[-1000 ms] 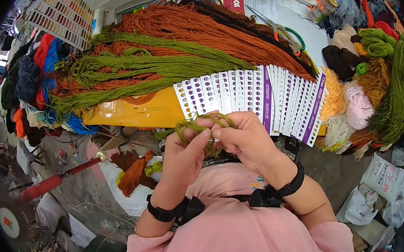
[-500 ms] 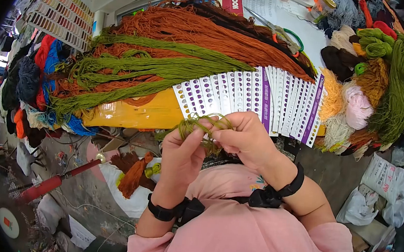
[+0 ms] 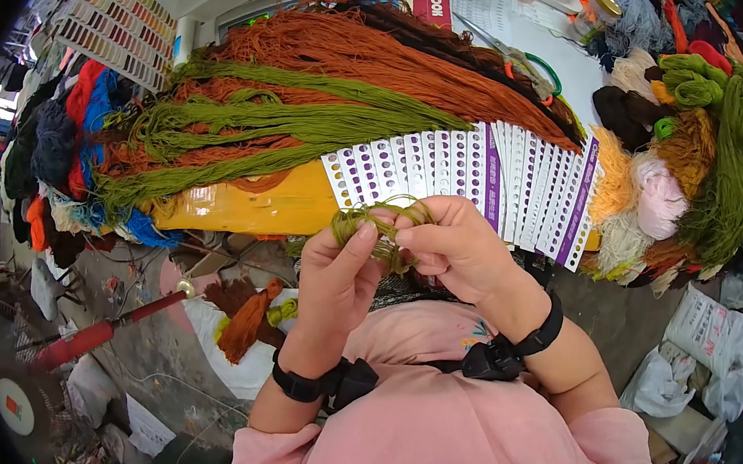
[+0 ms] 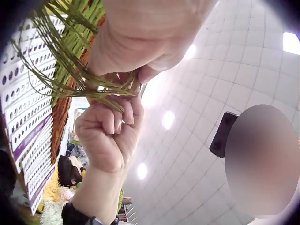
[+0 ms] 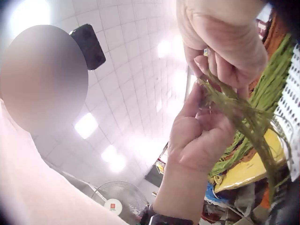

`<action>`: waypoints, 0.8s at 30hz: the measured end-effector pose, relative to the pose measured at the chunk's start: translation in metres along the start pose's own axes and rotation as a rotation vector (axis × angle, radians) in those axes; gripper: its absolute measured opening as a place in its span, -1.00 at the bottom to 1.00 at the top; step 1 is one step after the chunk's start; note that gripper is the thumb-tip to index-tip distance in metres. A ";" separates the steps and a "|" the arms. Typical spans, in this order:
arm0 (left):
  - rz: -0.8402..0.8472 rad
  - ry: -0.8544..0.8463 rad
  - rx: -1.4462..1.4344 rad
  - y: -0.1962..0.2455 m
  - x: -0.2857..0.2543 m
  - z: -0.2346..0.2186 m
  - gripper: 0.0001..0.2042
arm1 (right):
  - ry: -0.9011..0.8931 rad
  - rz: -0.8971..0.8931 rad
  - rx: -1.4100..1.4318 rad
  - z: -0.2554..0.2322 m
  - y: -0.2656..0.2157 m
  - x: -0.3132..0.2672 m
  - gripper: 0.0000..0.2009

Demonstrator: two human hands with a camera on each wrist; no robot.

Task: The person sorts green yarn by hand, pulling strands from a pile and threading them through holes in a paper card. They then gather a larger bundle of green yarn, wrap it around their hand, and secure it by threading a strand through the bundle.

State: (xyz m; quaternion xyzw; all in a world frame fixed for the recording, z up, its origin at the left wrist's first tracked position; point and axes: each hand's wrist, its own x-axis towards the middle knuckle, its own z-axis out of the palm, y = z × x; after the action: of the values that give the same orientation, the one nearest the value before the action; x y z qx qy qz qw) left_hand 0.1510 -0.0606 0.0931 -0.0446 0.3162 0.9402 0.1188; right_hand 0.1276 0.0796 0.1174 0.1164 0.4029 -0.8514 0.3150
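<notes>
Both hands meet in front of the chest in the head view, at a small looped bundle of olive-green thread [image 3: 385, 250]. The left hand [image 3: 342, 270] pinches the loops between thumb and fingers. Close beside it, the right hand [image 3: 458, 252] grips the same bundle with curled fingers. In the left wrist view, green strands [image 4: 70, 84] trail from between the hands, and the right hand [image 4: 110, 133] has its fingers folded in. The right wrist view shows the left hand [image 5: 199, 136] under the green strands [image 5: 248, 122]; the exact crossing of the threads is hidden.
Long green hanks [image 3: 283, 128] and rust-coloured hanks [image 3: 372, 51] lie across the table, beside punched white cards [image 3: 450, 170] and a yellow packet [image 3: 252, 203]. Scissors [image 3: 533, 72] lie behind. Mixed yarn [image 3: 661, 194] is piled at right; a fan [image 3: 13, 407] stands lower left.
The hands stay together and have shifted only slightly. The green loops between them have changed shape and look more gathered at the fingertips.
</notes>
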 end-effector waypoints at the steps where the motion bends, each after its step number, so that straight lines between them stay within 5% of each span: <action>1: -0.011 0.003 -0.003 0.000 0.000 0.000 -0.84 | -0.008 -0.002 0.003 -0.001 0.000 0.000 -0.94; 9: -0.047 0.028 -0.022 0.000 0.003 0.001 -0.84 | -0.014 -0.009 0.006 -0.001 -0.001 0.001 -0.95; 15: -0.041 0.029 -0.010 -0.002 0.003 -0.004 -0.84 | 0.061 -0.050 -0.295 0.007 -0.001 -0.001 -0.94; 24: -0.092 0.022 -0.041 -0.001 0.001 0.000 -0.72 | -0.133 0.005 0.168 -0.013 -0.006 0.000 -0.92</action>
State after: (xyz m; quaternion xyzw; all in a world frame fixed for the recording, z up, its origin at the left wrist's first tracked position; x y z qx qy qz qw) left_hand 0.1504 -0.0591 0.0925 -0.0720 0.2956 0.9395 0.1576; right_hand 0.1233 0.0928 0.1126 0.0865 0.3079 -0.8874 0.3322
